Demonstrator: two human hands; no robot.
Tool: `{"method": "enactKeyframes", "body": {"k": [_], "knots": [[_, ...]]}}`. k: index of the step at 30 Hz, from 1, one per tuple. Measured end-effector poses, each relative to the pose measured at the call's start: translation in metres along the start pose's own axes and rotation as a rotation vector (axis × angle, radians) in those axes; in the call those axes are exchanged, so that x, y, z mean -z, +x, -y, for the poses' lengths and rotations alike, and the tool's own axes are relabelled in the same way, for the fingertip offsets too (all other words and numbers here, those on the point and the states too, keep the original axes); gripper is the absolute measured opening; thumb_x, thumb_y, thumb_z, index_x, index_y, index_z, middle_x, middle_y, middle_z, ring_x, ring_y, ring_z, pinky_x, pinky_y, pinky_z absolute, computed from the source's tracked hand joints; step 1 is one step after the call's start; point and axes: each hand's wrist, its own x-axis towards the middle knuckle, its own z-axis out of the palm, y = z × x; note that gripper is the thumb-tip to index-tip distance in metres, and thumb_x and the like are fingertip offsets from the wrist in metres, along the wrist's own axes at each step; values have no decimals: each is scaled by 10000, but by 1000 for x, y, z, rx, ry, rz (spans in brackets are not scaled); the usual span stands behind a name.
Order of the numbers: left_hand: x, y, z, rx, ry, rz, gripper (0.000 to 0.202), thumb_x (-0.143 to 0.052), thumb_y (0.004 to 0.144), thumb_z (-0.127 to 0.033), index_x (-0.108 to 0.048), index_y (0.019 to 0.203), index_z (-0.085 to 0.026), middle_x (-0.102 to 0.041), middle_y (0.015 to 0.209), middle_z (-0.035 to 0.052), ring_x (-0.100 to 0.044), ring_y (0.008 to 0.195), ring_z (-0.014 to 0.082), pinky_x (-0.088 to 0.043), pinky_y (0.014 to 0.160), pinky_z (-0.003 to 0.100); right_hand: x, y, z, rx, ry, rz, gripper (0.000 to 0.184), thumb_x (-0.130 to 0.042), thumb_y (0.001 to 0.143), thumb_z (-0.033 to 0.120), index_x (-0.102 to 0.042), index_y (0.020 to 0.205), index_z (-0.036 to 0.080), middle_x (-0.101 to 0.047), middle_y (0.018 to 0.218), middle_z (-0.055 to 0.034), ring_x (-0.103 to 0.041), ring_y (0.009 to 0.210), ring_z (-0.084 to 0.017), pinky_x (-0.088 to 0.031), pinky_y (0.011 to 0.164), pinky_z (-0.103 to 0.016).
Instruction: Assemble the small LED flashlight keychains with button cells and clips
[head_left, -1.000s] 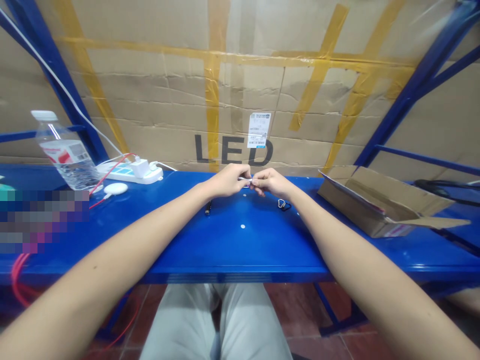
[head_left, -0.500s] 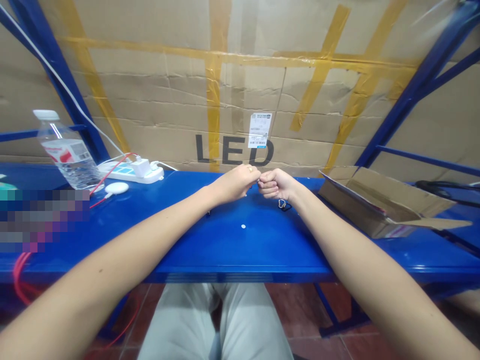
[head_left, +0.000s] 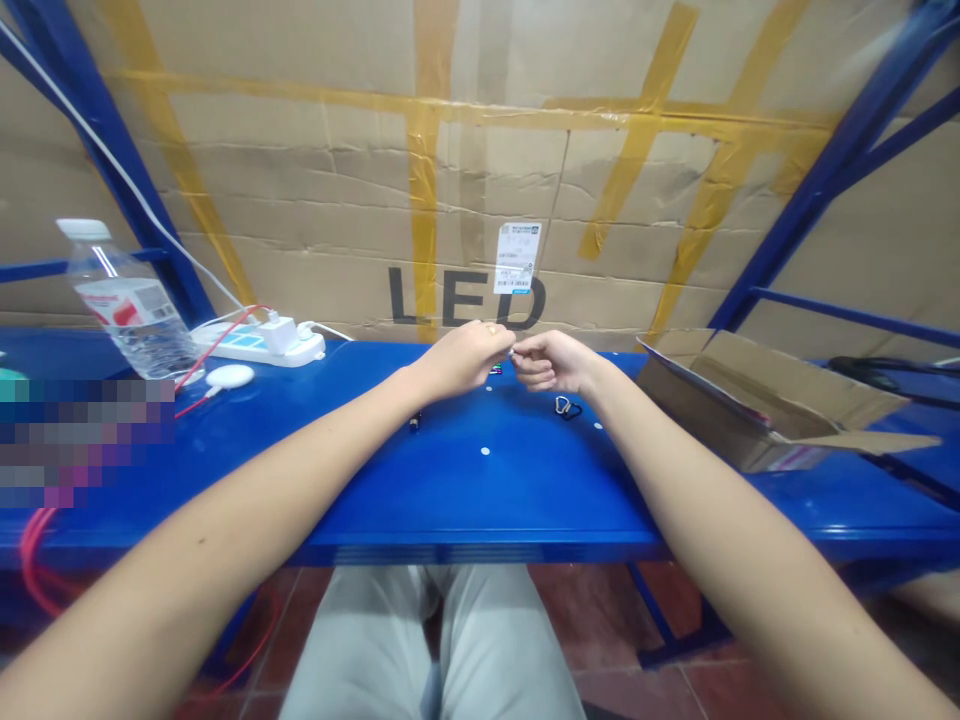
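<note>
Over the far middle of the blue table (head_left: 450,500), my left hand (head_left: 466,360) and my right hand (head_left: 553,362) meet fingertip to fingertip. Both are closed in a pinch. A tiny pale thing (head_left: 512,351) shows between the fingertips, too small to name. Just below the hands lies a small multicoloured thing (head_left: 496,369), partly hidden by my left hand. Near my right wrist rest a silver and a black carabiner-like clip (head_left: 568,408). Beside my left forearm lies a small dark thing (head_left: 415,421).
White round spots (head_left: 485,451) dot the tabletop. An open cardboard box (head_left: 757,400) stands at the right. Leftward are a water bottle (head_left: 131,300), a white power strip (head_left: 300,347), a white oval device (head_left: 230,376) and red cables (head_left: 37,545). Taped cardboard (head_left: 337,200) rises behind.
My right hand's pinch has loosened slightly and its fingers have shifted. The multicoloured thing and the clips show more clearly. The whole view has moved a little.
</note>
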Motion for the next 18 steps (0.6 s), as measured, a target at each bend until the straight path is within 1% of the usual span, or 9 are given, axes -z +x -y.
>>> {"method": "enactKeyframes", "body": {"k": [2,4,5,6,8,10,14,16,18], "knots": [[1,-2,1,120,-49,0,93,-467,940,-172,-548,896,-184,-674,899,74,-620,825,211,-430,707,319,-1,-5,5,4,-235,-189,309,-424,952,330,-548,734,150,-305,433,59,-241,380,-76,-237,369,-204],[0,-5,3,210,-85,9,69,-487,939,-195,-553,958,-190,-697,958,71,-644,851,218,-430,687,315,2,-11,9,-55,-587,-409,274,-502,898,331,-617,755,129,-385,458,27,-331,406,-91,-274,406,-236],[-1,-6,5,239,-90,18,78,-485,940,-197,-552,979,-191,-703,983,72,-652,869,223,-432,687,316,6,-14,10,-141,-795,-485,231,-550,852,305,-638,739,124,-426,471,10,-365,418,-102,-294,428,-256],[-1,-8,6,260,-87,30,87,-480,943,-196,-551,992,-189,-707,1001,76,-658,885,228,-436,691,318,9,-17,10,-245,-990,-520,186,-593,801,276,-656,720,121,-460,484,-6,-395,430,-114,-310,450,-275],[-3,-10,8,283,-63,59,100,-469,949,-199,-550,1006,-182,-709,1016,87,-664,908,237,-444,699,324,15,-20,11,-427,-1244,-497,138,-629,736,243,-688,703,123,-508,517,-30,-446,460,-143,-328,489,-305],[-4,-10,10,284,-33,85,116,-461,960,-215,-550,1022,-176,-709,1018,96,-665,918,243,-450,705,327,17,-22,11,-512,-1341,-447,141,-638,720,255,-712,701,137,-539,557,-41,-480,493,-162,-344,519,-319],[-5,-10,9,275,10,96,145,-445,975,-243,-554,1039,-172,-705,1021,104,-665,927,250,-458,719,336,5,-21,9,-555,-1354,-371,160,-664,720,299,-706,670,152,-600,631,-60,-527,542,-176,-380,547,-326],[-5,-9,7,277,22,99,153,-439,976,-247,-558,1039,-173,-703,1022,105,-665,930,253,-460,724,338,-2,-18,7,-553,-1368,-369,118,-685,693,257,-683,661,143,-627,651,-74,-549,551,-184,-389,545,-327],[-5,-9,6,278,31,104,158,-438,977,-249,-562,1039,-173,-702,1021,105,-666,933,254,-461,730,339,-8,-13,4,-509,-1391,-355,69,-686,667,204,-659,652,143,-641,650,-82,-560,551,-191,-382,534,-325]]}}
